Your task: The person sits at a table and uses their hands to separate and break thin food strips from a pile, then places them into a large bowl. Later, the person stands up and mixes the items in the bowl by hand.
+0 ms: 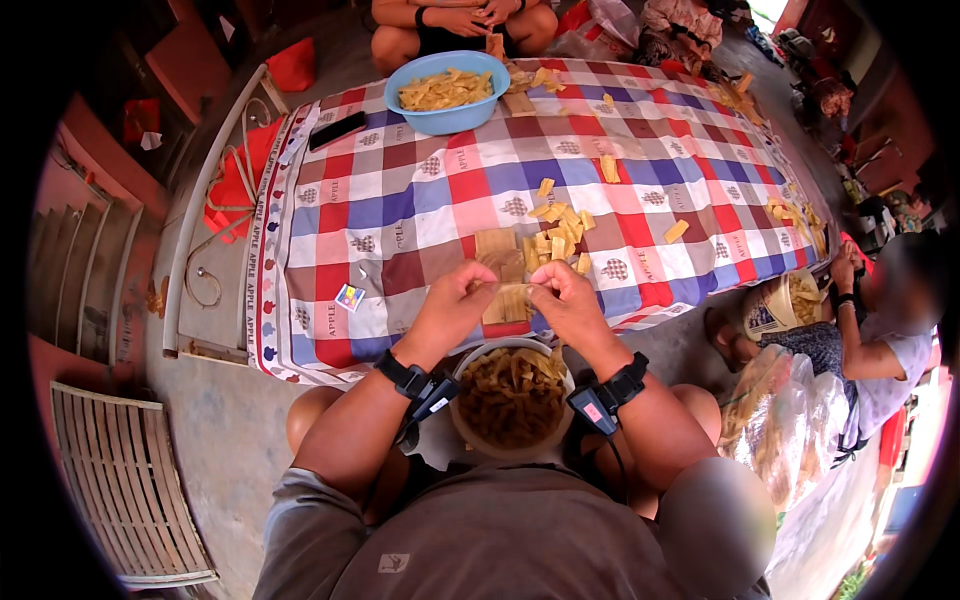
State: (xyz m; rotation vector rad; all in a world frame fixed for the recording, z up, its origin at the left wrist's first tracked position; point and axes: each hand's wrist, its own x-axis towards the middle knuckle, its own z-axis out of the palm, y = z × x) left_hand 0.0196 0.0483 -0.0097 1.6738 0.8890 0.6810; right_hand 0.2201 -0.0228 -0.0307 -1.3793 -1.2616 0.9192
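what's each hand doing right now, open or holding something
Left hand: pinched closed, apparently on a thin brown sheet.
Right hand: pinched closed, apparently on the same sheet.

On the cloth, a basin stands far back, right of a phone, with a pile of strips nearer and a bucket below the near edge

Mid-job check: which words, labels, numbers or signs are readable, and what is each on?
Checked tablecloth: clear lettering, border and squares; wording not copied here.
Small colourful packet: print too small.
Left wrist device, right wrist device: labels too small.
Grey shirt: pale patch, too small.
White bucket at right: dark printing, too blurred.
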